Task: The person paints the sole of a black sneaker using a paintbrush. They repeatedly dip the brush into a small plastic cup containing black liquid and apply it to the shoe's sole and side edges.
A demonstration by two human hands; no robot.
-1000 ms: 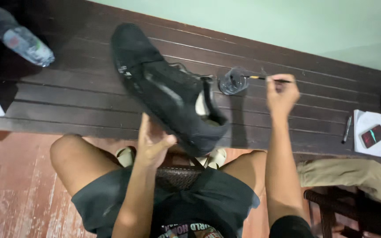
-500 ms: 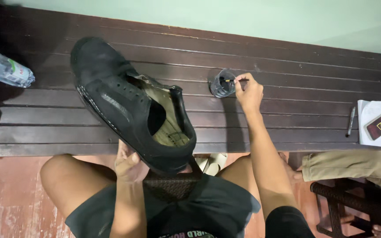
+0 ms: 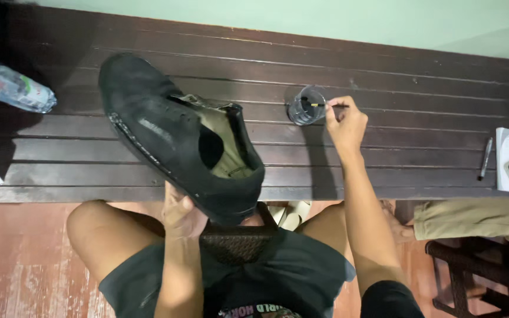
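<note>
**A:** What is the left hand [image 3: 178, 213] doing?

**B:** Its fingers are clasping the heel of the black shoe [image 3: 181, 138] from below, tilting it up over the near edge of the dark slatted table [image 3: 396, 147], with the toe pointing far and left and the opening facing the camera.

**A:** And the right hand [image 3: 344, 123]?

**B:** It is pinching a thin brush [image 3: 324, 105], whose tip is dipping into the small glass cup [image 3: 306, 106] standing right of the shoe.

**A:** How should that dip be done well?

**B:** I'd judge: by keeping the tip shallow, wiping it against the rim, and keeping the shoe steady.

**A:** Anything else around?

**B:** A plastic bottle [image 3: 13, 88] is lying far left, and a pen [image 3: 485, 158] is resting at the right.
</note>
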